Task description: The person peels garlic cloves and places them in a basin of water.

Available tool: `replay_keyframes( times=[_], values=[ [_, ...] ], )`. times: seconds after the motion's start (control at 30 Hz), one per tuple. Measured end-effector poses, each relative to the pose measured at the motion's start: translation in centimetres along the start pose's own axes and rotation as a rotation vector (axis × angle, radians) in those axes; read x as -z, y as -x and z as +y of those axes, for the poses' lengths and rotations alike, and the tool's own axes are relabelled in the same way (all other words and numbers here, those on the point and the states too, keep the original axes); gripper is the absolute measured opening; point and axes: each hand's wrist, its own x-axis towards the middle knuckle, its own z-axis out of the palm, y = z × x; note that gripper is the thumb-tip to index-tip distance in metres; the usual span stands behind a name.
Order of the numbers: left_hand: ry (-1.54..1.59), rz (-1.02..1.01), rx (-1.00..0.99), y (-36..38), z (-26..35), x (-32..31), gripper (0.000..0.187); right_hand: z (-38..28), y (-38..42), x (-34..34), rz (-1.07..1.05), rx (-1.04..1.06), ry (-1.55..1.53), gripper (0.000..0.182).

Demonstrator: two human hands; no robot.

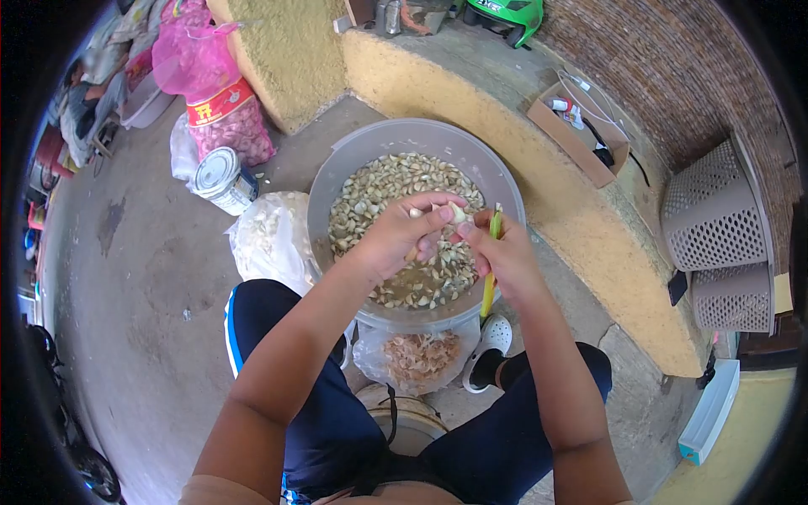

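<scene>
A large grey tub (415, 128) holds many garlic cloves (370, 189) in cloudy water. Above it, my left hand (410, 231) is closed around garlic cloves, one pinched between thumb and fingers. Close on its right, my right hand (503, 252) grips a yellow-green knife (491, 290), which points upward, and its thumb and fingertips meet the pale clove (457, 214) held by my left hand. Below the tub, a clear plastic bag (370, 358) contains brown peelings (421, 358). At the tub's left stands a white bag (269, 240) of pale pieces.
A paint can (223, 181) and a pink mesh sack (231, 126) stand at upper left. A low yellow wall (539, 189) curves behind the tub, bearing a cardboard box (572, 143). Grey perforated baskets (715, 210) are at right. A bucket (412, 408) sits between my legs.
</scene>
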Motion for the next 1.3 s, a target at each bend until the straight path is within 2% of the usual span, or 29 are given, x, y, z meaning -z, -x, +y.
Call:
replay_keyframes(
  times=[0.13,0.23,0.33,0.43,0.53,0.73,0.93,1.13,1.3],
  values=[
    [-0.110,0.028,0.008,0.0,0.3,-0.3,0.029,0.1,-0.3,0.4,0.085,0.060,0.019,0.021],
    [-0.296,0.062,-0.027,0.1,0.4,-0.9,0.028,0.1,-0.1,0.4,0.126,0.124,0.249,0.017],
    [-0.340,0.088,0.021,0.0,0.0,-0.7,0.029,0.6,0.0,0.4,0.108,0.297,0.427,0.014],
    [-0.117,0.030,0.042,-0.2,-0.1,-0.2,0.029,-0.2,0.3,0.1,0.134,0.148,0.258,0.014],
    [0.005,-0.005,0.073,-0.2,-0.1,-0.2,0.034,0.3,-0.3,0.8,0.130,0.116,0.104,0.013],
    [0.116,-0.075,0.091,-0.4,-0.3,0.3,0.033,-0.1,-0.2,0.7,0.040,0.078,0.062,0.020],
    [0.080,0.016,0.060,-0.4,-0.4,0.4,0.026,-0.6,0.3,0.5,0.028,0.080,0.145,0.023],
    [-0.046,0.022,0.002,-0.6,-0.6,0.4,0.027,-0.2,0.5,0.4,0.146,0.175,0.232,0.013],
    [-0.123,0.031,-0.050,-0.5,-0.5,0.3,0.028,0.0,0.4,0.7,0.162,0.302,0.354,0.014]
  ],
)
